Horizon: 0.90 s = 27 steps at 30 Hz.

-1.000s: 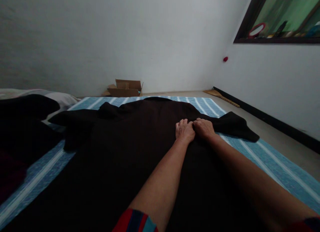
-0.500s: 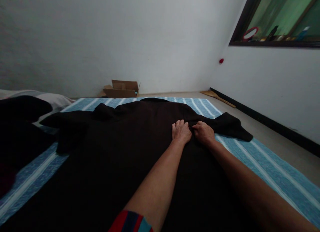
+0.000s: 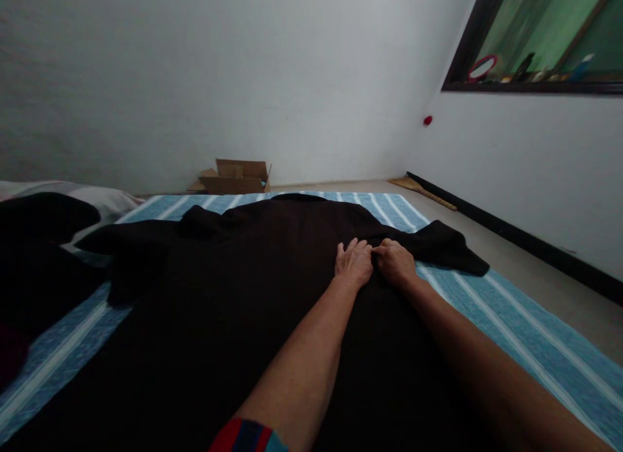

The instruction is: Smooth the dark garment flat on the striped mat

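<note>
A dark, long-sleeved garment, perhaps a coat point(image 3: 272, 276), lies spread on a blue bedspread with white stripes point(image 3: 491, 302). Its collar end points away from me and one sleeve stretches out to the right. My left hand point(image 3: 354, 263) rests on the cloth near the right shoulder, palm down with its fingers apart. Just beside it, my right hand point(image 3: 395, 263) is closed, thumb and fingers pinching the cloth at the base of that sleeve. The fold between my hands is too dark to make out.
More dark clothing point(image 3: 43, 257) lies at the left, by a pale striped cloth point(image 3: 104, 202). An open cardboard box point(image 3: 238, 179) stands against the far wall. A straw broom point(image 3: 423, 189) lies on the floor at the right, below a window sill holding a mirror and bottles.
My left hand's fingers have spread a little more, the thumb side lifting outward. My right hand stays closed at the same spot. The view has shifted slightly.
</note>
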### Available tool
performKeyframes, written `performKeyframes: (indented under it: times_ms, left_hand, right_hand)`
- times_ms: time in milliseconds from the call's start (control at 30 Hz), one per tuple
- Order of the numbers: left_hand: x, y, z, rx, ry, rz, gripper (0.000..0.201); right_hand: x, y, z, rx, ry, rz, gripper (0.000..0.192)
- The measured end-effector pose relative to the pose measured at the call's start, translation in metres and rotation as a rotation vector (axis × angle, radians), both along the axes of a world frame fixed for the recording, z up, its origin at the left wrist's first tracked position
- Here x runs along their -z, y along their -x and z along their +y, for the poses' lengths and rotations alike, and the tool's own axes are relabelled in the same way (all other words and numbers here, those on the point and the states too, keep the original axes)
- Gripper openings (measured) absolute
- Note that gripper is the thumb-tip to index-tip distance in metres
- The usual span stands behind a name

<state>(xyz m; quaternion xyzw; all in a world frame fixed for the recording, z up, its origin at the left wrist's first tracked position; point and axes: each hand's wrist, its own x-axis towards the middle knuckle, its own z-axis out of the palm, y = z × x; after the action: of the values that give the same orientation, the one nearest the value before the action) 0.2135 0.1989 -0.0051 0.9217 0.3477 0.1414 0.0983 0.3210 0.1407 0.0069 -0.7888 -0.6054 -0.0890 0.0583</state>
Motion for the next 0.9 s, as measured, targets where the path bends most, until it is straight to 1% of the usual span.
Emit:
performKeyframes:
  times_ms: [233, 433, 567, 733, 833, 900]
  left_hand:
    - [-0.004, 0.003, -0.001, -0.009, 0.045, 0.082, 0.043]
    - [-0.003, 0.003, 0.003, 0.020, 0.063, 0.107, 0.045]
    - [0.000, 0.001, 0.004, 0.023, 0.041, 0.112, 0.044]
    - [0.001, 0.002, 0.003, 0.026, 0.002, 0.119, 0.044]
    - [0.001, 0.003, 0.003, 0.037, 0.002, 0.129, 0.047]
    - [0.002, 0.004, 0.002, 0.034, -0.001, 0.125, 0.047]
  right_hand:
    - [0.003, 0.000, -0.001, 0.014, -0.005, -0.008, 0.030]
    - [-0.003, 0.004, -0.005, -0.030, 0.040, -0.057, 0.030]
    - [-0.006, 0.009, -0.006, -0.034, 0.066, -0.097, 0.029]
    - [-0.011, 0.022, -0.014, -0.002, 0.080, -0.145, 0.028]
    - [-0.011, 0.029, -0.021, -0.043, 0.045, -0.169, 0.028]
    - [-0.010, 0.031, -0.025, -0.057, 0.051, -0.145, 0.028]
